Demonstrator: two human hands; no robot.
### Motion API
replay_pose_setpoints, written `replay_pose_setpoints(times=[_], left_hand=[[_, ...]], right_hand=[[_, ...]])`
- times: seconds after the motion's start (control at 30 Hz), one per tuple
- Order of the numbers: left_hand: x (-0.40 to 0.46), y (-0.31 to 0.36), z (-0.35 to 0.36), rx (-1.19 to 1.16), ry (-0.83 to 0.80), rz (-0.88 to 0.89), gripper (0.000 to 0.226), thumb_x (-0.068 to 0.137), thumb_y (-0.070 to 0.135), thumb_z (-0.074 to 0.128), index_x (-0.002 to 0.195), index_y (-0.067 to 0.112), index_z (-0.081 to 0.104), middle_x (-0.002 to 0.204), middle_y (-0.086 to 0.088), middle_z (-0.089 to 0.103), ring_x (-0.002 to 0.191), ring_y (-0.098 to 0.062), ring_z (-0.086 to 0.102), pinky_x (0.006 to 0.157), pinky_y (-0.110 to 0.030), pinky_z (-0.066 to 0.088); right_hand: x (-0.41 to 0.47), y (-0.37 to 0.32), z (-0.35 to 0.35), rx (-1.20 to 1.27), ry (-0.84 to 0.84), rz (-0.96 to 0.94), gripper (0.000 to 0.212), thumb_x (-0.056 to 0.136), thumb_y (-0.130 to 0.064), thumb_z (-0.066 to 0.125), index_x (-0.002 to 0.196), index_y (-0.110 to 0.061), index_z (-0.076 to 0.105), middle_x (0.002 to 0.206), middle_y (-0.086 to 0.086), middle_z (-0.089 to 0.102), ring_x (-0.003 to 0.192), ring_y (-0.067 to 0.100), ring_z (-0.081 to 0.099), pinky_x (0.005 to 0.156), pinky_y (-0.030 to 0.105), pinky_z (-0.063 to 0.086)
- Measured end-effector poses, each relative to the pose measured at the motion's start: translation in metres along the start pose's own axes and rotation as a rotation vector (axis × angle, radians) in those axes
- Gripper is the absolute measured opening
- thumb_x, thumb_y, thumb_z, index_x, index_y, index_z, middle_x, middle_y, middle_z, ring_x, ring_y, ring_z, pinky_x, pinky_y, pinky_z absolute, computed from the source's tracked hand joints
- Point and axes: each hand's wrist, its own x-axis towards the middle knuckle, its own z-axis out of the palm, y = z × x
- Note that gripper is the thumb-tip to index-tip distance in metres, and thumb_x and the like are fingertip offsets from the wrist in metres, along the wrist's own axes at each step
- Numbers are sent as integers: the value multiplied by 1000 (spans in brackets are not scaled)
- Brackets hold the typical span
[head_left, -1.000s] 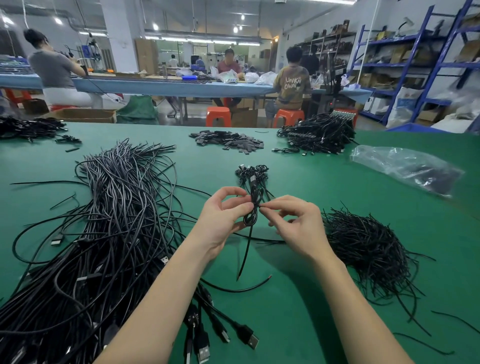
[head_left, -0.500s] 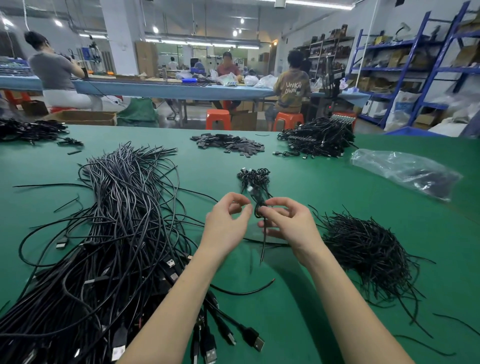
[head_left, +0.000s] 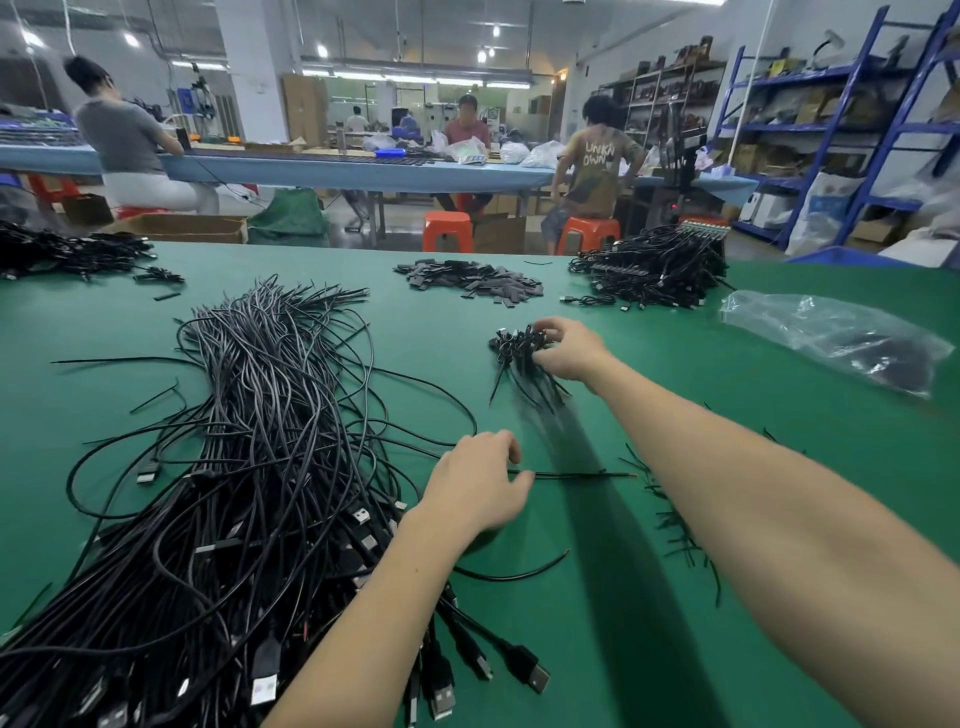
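Half a second ago both hands met in front of the chest, working on one coiled cable; now they have parted. Nearest, the left hand (head_left: 478, 486) has dropped to the green bench (head_left: 727, 395) at the edge of the big heap of loose USB cables (head_left: 249, 467). Its fingers curl down over the end of a single thin cable (head_left: 582, 474) that lies straight across the bench, though I cannot tell whether they already pinch it. Just right of that, a scatter of short black ties (head_left: 675, 519) shows past the right forearm. Farther out, the right hand (head_left: 569, 349) has stretched forward, and its fingers and thumb grip the right side of the small cluster of tied cables (head_left: 514, 345). This suggests one cable is finished and being added to the done pile while the next is picked up. The cluster sits mid-bench, well apart from the loose heap. It is a tight dark knot of loops with thin tails fanning toward the camera. Beyond lie a crumpled clear bag (head_left: 831, 338), flat dark pieces (head_left: 467, 280) and another cable pile (head_left: 654, 270).
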Motion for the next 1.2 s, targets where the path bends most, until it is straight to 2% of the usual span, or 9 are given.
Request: replay_pose_setpoints(times=[0.1, 0.2, 0.4, 0.53, 0.7, 0.83, 0.93, 1.07, 1.2], left_hand=[[0, -1, -1, 21, 4, 12, 30, 97, 39, 54, 121, 21, 57, 126, 1, 60, 120, -21, 52, 101, -38, 44], [0, -1, 0, 58, 18, 34, 27, 97, 31, 54, 122, 23, 59, 127, 0, 57, 121, -21, 49, 99, -37, 43], [-1, 0, 0, 173, 117, 49, 29, 94, 11, 50, 117, 25, 61, 116, -1, 59, 112, -23, 53, 93, -36, 41], [-1, 1, 2, 207, 151, 51, 27, 96, 14, 49, 115, 27, 63, 114, -2, 62, 110, -25, 57, 92, -36, 40], [1, 3, 0, 61, 210, 77, 21, 100, 24, 48, 111, 28, 65, 108, 0, 56, 100, -26, 59, 77, -32, 38], [-1, 8, -3, -73, 269, 158, 15, 99, 21, 51, 105, 23, 65, 104, 0, 56, 92, -26, 59, 79, -35, 45], [0, 6, -10, -70, 294, 165, 16, 101, 32, 49, 107, 22, 60, 104, 2, 58, 89, -24, 60, 84, -39, 47], [3, -5, -21, 180, 303, 105, 37, 104, 48, 32, 102, 22, 58, 99, 1, 65, 94, -24, 61, 81, -39, 38], [4, -11, -30, 170, 370, 24, 38, 103, 55, 32, 88, 23, 48, 83, 4, 57, 81, -24, 54, 74, -37, 33]], right_hand=[[-1, 10, 11, -94, -45, 22, 48, 90, -9, 56, 136, -20, 61, 141, 5, 60, 132, 23, 52, 104, 24, 41], [-14, 25, 21, -105, -26, 6, 42, 90, -12, 56, 130, -18, 64, 132, 8, 64, 130, 26, 53, 106, 30, 41], [-54, 26, 15, 11, 83, -146, 21, 93, -15, 60, 109, -18, 73, 111, -1, 73, 106, 18, 66, 90, 25, 48], [-101, 24, 9, 103, -128, -155, 14, 92, -22, 65, 97, -26, 77, 88, -8, 75, 80, 5, 65, 73, 20, 47], [-133, 34, 13, 113, -185, -114, 8, 91, -34, 70, 98, -31, 72, 90, -4, 76, 78, 10, 64, 78, 29, 50], [-135, 40, 7, 34, -179, -122, 6, 93, -32, 70, 88, -30, 73, 73, -13, 68, 64, 8, 57, 64, 22, 44], [-138, 45, 1, 333, -155, -82, 17, 97, -26, 65, 85, -22, 76, 55, -16, 48, 49, 9, 35, 46, 17, 32], [-132, 47, -19, 683, -55, 10, 15, 99, -15, 60, 94, -12, 75, 52, -13, 34, 45, 8, 23, 43, 19, 17], [-130, 50, -32, 1059, 61, 156, 15, 99, -12, 54, 94, -9, 68, 57, -9, 22, 45, 8, 18, 39, 20, 15]])
